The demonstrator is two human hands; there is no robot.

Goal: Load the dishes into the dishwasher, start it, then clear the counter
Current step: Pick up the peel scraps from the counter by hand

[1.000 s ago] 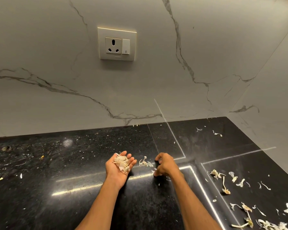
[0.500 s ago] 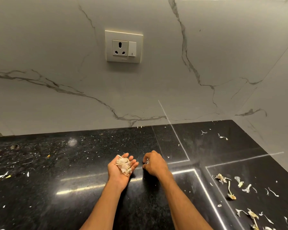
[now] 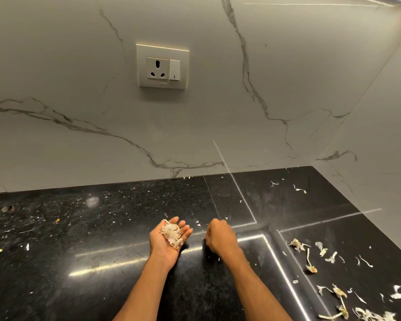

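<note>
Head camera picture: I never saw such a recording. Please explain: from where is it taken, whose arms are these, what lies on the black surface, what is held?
No machine here: a person wears a camera on the head, so you look down at their own bare arms. The left hand lies palm up and carries a small heap of pale peels. The right hand is knuckles up, fingers curled; whether it holds anything is hidden. Below is a black counter, with more scraps scattered at the right. Behind is a marble wall with a socket.
</note>
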